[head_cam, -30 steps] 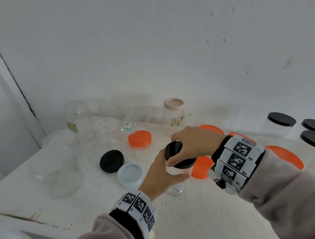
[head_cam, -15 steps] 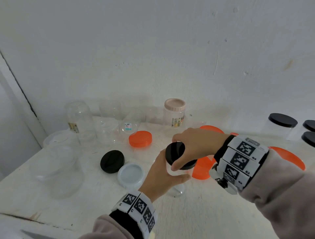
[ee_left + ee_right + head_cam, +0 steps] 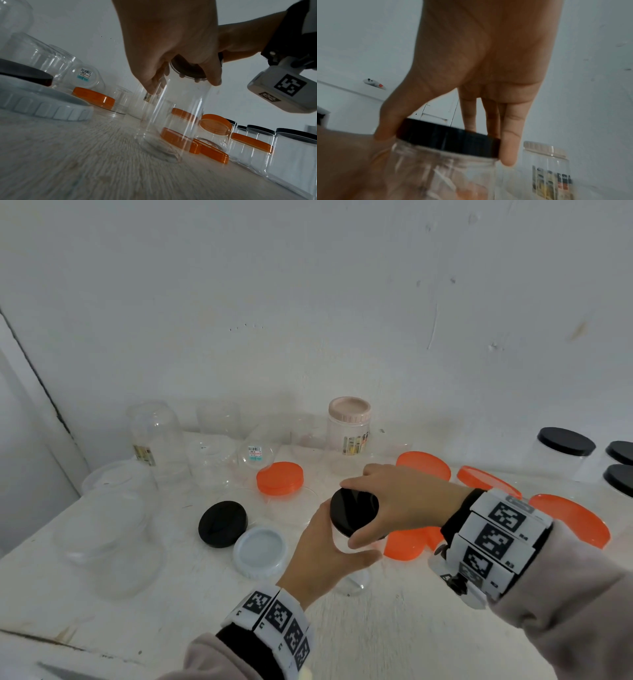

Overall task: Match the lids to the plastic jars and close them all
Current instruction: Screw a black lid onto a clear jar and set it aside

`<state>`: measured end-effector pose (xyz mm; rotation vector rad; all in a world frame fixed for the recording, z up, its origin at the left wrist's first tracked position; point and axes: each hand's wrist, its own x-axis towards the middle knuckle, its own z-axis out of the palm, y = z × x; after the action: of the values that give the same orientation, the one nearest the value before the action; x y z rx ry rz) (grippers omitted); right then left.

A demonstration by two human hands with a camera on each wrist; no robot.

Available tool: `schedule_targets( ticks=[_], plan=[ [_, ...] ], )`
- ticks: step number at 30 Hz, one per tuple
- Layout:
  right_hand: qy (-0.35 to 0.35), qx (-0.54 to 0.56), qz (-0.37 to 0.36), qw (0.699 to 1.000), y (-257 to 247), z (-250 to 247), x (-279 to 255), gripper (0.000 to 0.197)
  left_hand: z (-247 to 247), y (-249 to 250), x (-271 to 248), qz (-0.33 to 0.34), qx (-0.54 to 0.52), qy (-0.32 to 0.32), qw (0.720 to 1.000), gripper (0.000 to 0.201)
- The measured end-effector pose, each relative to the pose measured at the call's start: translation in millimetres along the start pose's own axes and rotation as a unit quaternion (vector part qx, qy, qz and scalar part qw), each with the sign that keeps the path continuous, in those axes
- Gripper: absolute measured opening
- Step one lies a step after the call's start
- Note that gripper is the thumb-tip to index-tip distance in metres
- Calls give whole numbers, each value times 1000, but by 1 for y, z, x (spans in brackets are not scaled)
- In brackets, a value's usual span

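On the white table (image 3: pixel 394 642), near its middle, stood the clear jar (image 3: pixel 173 116) I was closing, its base on the tabletop. My left hand (image 3: pixel 322 556) was wrapped around the side of the jar, thumb toward me and fingers curled behind it. My right hand (image 3: pixel 400 501) came down over the top, thumb and fingers clamped on the rim of the black lid (image 3: pixel 354 510), which sat on the jar's mouth; whether it was fully screwed down I could not tell.

Just left of the jar lay a loose white lid (image 3: pixel 260 551), and touching its far left edge a second black lid (image 3: pixel 222 523). Behind the jar sat a small orange lid (image 3: pixel 280 482) on a low clear container. To the jar's right lay a flat orange lid (image 3: pixel 407 544), with orange-topped jars beyond it. Far behind the jar, by the wall, stood a pink-lidded jar (image 3: pixel 349 426) with a label, and left of that several clear open jars (image 3: pixel 156 436). Well to the jar's right stood closed black-topped jars (image 3: pixel 565 453).
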<state>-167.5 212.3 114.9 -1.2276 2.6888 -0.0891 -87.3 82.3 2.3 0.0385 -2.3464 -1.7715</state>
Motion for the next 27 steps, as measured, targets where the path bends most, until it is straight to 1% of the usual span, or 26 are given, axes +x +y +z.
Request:
schedule_targets(
  ticks=[5,8,10,12,13,15,17,19,20,21,24,27],
  plan=[
    [55,28,16,998,0,14,-5,74,1,3,-3,8,-7,11,1000,79],
    [95,52,34,994,-2,27,-8,76,-1,2,-3,18,-17,-4,1000,78],
    [118,90,49,988,-5,38,-11,77,-4,2,-3,20,-18,-22,999,78],
    [132,161,55,976,-8,50,-14,82,-10,1,-2,17,-10,-44,999,78],
    [139,194,56,970,-9,54,-15,84,-15,0,0,13,4,-62,998,78],
    [154,229,56,960,-9,61,-17,86,-30,0,5,-2,60,-119,991,81],
    [162,240,53,956,-9,63,-17,87,-49,1,13,-11,145,-178,973,79],
    [168,245,50,953,-9,64,-18,88,-71,2,25,-7,239,-204,949,71],
    [171,248,48,952,-9,64,-18,89,-81,2,32,-7,273,-196,942,66],
    [171,251,47,952,-9,65,-18,90,-91,2,40,-11,294,-172,940,62],
    [171,261,44,949,-9,67,-18,93,-119,-2,70,-26,325,-50,944,54],
    [174,269,45,946,-9,68,-19,93,-146,-14,103,-49,362,63,929,50]
  ],
)
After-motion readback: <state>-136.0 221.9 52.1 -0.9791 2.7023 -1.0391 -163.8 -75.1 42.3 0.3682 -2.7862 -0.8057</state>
